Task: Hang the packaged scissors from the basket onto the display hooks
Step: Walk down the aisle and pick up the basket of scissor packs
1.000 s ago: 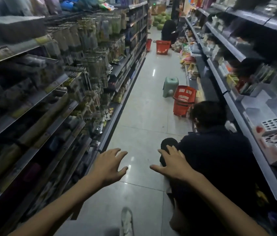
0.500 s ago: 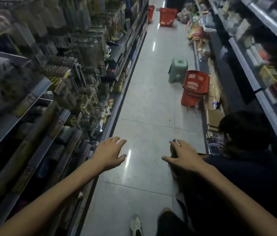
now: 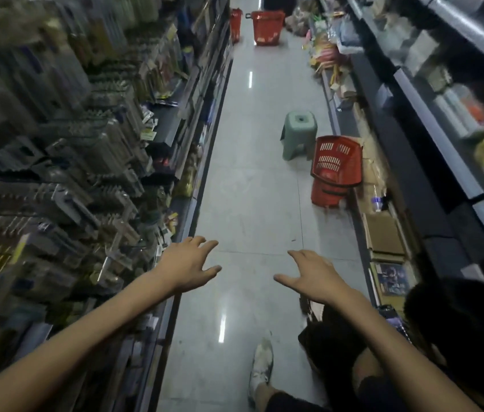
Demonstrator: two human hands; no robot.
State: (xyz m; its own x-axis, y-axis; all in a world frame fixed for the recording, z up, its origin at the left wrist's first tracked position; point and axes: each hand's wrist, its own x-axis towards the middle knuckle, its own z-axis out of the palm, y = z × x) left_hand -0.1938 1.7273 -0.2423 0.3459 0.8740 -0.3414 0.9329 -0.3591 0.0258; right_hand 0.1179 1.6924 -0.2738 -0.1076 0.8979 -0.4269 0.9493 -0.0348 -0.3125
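Two hands hover empty over the aisle, fingers spread wide: left hand [image 3: 188, 264] just beside the hooks [image 3: 86, 173], right hand [image 3: 313, 278] well short of the nearest basket [image 3: 337, 162], scissors unseen; fetching a pack looks next.

two empty hands [image 3: 188, 264] above aisle floor [image 3: 252, 179]

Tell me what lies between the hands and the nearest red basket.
Nothing visible: only bare floor separates the left hand and right hand from the red basket. The stool stands beside it, off the path.
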